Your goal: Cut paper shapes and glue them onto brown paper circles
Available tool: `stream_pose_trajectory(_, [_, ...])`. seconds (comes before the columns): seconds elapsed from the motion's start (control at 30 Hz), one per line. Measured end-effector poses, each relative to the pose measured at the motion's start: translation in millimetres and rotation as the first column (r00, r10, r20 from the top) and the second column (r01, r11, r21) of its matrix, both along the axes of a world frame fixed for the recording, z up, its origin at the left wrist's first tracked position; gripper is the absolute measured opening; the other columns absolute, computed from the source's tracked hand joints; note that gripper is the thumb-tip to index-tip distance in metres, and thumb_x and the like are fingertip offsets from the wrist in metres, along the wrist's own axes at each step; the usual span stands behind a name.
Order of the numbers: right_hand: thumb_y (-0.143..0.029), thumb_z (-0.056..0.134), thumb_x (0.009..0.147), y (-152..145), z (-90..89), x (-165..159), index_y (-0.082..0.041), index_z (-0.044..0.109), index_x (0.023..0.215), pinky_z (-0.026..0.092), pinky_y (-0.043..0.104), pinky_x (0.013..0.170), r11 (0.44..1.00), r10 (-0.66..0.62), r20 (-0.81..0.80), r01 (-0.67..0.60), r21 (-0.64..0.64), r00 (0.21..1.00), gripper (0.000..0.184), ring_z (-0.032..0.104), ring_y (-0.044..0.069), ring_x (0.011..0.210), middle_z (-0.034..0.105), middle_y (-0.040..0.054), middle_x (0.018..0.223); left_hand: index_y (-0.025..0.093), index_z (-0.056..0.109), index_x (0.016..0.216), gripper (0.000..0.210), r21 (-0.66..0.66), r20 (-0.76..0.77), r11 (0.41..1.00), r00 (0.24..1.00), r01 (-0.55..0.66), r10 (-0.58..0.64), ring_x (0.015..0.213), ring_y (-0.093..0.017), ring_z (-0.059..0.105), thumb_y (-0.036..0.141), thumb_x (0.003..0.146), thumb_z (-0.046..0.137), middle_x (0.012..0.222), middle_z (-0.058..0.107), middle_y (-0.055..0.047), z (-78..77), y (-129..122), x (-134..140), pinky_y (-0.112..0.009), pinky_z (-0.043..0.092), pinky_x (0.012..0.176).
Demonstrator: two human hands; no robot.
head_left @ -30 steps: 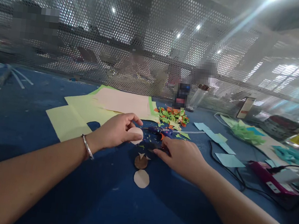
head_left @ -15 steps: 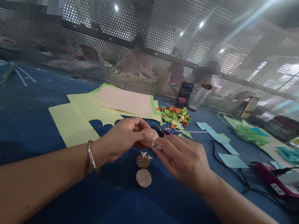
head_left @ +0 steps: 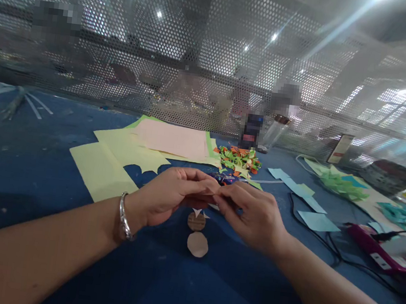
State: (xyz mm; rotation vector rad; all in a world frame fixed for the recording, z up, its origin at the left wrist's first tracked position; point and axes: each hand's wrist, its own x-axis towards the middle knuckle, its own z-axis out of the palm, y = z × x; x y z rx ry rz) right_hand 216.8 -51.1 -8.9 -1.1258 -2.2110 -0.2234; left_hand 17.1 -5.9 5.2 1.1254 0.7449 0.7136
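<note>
Hands, two: the right hand [head_left: 254, 212], a second ago set apart beside a dark blue tool [head_left: 218, 177], is now brought against the left hand [head_left: 168, 192], so that one piece is worked by both. Held paper disc [head_left: 212, 185], one: pinched by the left thumb and fingers, its right edge gripped by the right fingertips (whether anything else is held behind cannot be told).

Perforated screen [head_left: 143, 66]: stood behind the table, lights and blurred figures seen through it. Table [head_left: 186, 288]: blue, lightly marked. Yellow sheets [head_left: 104, 169]: spread at left, overlapped by pale pink sheets [head_left: 175, 138]. Power strip [head_left: 379, 252]: purple, placed at right. Cut scraps [head_left: 241, 159]: green and orange, heaped beyond the hands. Loose pale disc [head_left: 198, 245]: laid just below a brown disc [head_left: 196, 222].
</note>
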Motion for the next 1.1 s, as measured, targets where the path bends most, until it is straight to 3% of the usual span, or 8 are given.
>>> stream_pose_trajectory(0.17, [-0.028,0.056,0.095,2.7,1.7,-1.4,-0.018,0.067,0.089,0.045,0.024,0.062,0.989,-0.061,-0.194,0.033,-0.144,0.979,0.016,0.058,0.012,0.064,0.065,0.0004,0.073,0.018,0.074,0.086,0.013,0.077,-0.015,0.997,1.0,0.011,-0.01,0.093,-0.019,0.071,0.029,0.087,0.067,0.095,0.076,-0.006,2.9,-0.5,1.2,-0.036,0.054,0.092])
stream_pose_trajectory(0.27, [-0.025,0.058,0.092,2.6,3.5,-0.6,-0.018,0.067,0.086,0.044,0.023,0.061,0.982,-0.076,-0.234,0.032,-0.187,0.969,0.012,0.056,0.012,0.061,0.063,-0.0011,0.069,0.016,0.073,0.091,0.02,0.151,-0.017,0.988,1.0,0.024,-0.021,0.094,-0.019,0.07,0.035,0.086,0.071,0.098,0.075,-0.008,2.7,-2.1,0.8,-0.033,0.054,0.087])
stream_pose_trajectory(0.43, [-0.028,0.059,0.092,1.4,5.0,-0.6,-0.018,0.067,0.084,0.042,0.023,0.058,0.97,-0.092,-0.271,0.025,-0.241,0.958,0.016,0.053,0.011,0.059,0.063,-0.0015,0.069,0.014,0.07,0.095,0.018,0.308,-0.035,0.951,0.999,0.018,-0.007,0.089,-0.015,0.066,0.029,0.085,0.073,0.096,0.072,-0.006,-1.7,-2.7,-0.2,-0.028,0.052,0.083])
stream_pose_trajectory(0.93, [-0.031,0.061,0.094,3.9,4.1,-1.5,-0.017,0.064,0.08,0.039,0.023,0.055,0.966,-0.063,-0.33,-0.025,-0.255,0.942,0.02,0.048,0.009,0.057,0.058,-0.0024,0.066,0.016,0.07,0.094,0.027,0.465,-0.119,0.883,0.985,-0.055,0.124,0.085,-0.018,0.07,0.042,0.088,0.07,0.092,0.075,-0.008,-9.5,-1.5,0.4,-0.031,0.056,0.078])
stream_pose_trajectory(1.1, [-0.032,0.062,0.093,4.1,3.6,-0.6,-0.018,0.064,0.078,0.039,0.024,0.054,0.967,-0.077,-0.335,-0.012,-0.255,0.939,0.02,0.048,0.01,0.057,0.058,-0.0023,0.066,0.017,0.07,0.093,0.024,0.594,-0.175,0.803,0.967,-0.046,0.184,0.078,-0.015,0.068,0.04,0.091,0.066,0.087,0.075,-0.005,-7.1,-1.5,-0.3,-0.027,0.055,0.072])
